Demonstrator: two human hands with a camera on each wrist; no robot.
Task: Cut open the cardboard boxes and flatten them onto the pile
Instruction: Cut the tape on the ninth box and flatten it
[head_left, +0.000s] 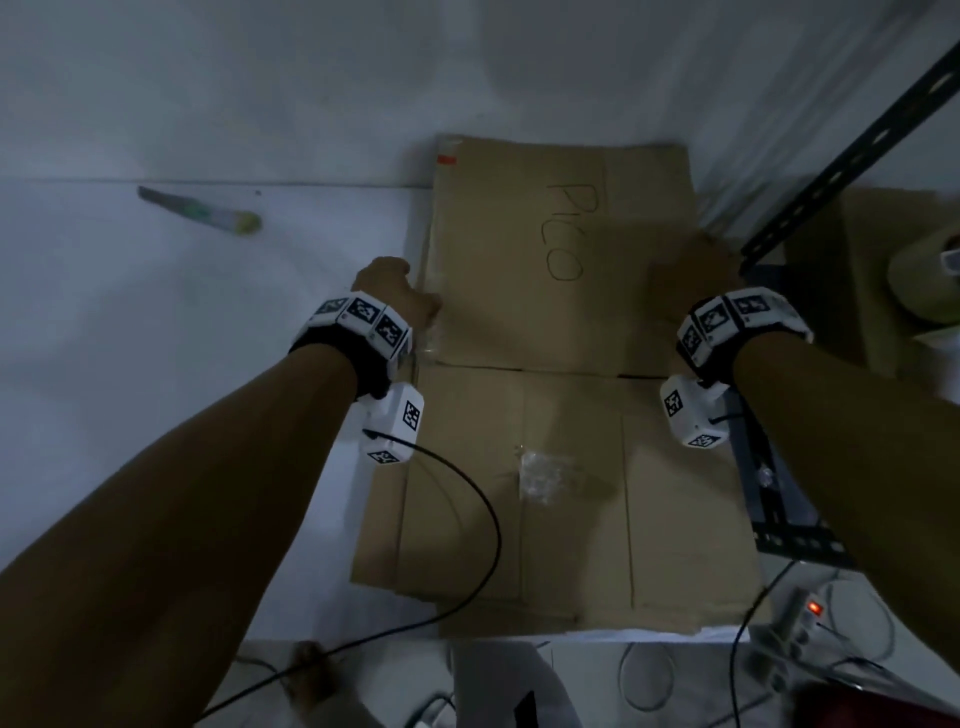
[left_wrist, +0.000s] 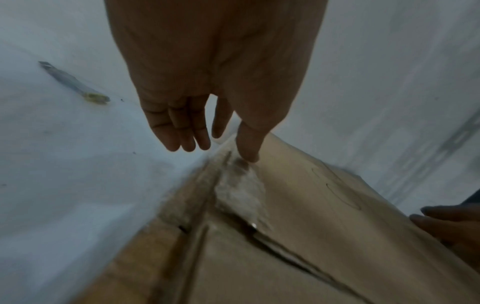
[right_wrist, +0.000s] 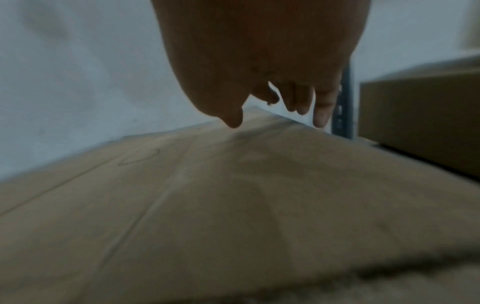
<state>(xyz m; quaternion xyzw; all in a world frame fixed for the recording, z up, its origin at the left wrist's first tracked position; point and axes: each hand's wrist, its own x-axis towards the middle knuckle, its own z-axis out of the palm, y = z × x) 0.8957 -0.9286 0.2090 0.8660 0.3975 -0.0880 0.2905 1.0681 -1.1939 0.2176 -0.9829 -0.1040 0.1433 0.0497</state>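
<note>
Cardboard contact on both sides, no real grasp. Left hand (left_wrist: 207, 67) has fingers straight and loose, thumb tip touching the left edge of the flattened box (head_left: 561, 249) right at a patch of clear tape (left_wrist: 239, 191); the other fingers hang past the edge over the white floor (head_left: 156, 322). Right hand (right_wrist: 259, 61) sits at the opposite, right edge of the same sheet, fingers extended downward and relaxed, thumb tip on or just above the surface; contact unclear due to blur. Nothing held by either.

Between the hands: flattened box marked "PICO", lying on top of the pile (head_left: 571, 519), another flattened sheet beneath it extending toward the person.

Left of the left hand, well apart: box cutter (head_left: 202, 212) on the floor. Right of the right hand: metal rack upright (head_left: 852, 150) and an uncut box (right_wrist: 420, 123).
</note>
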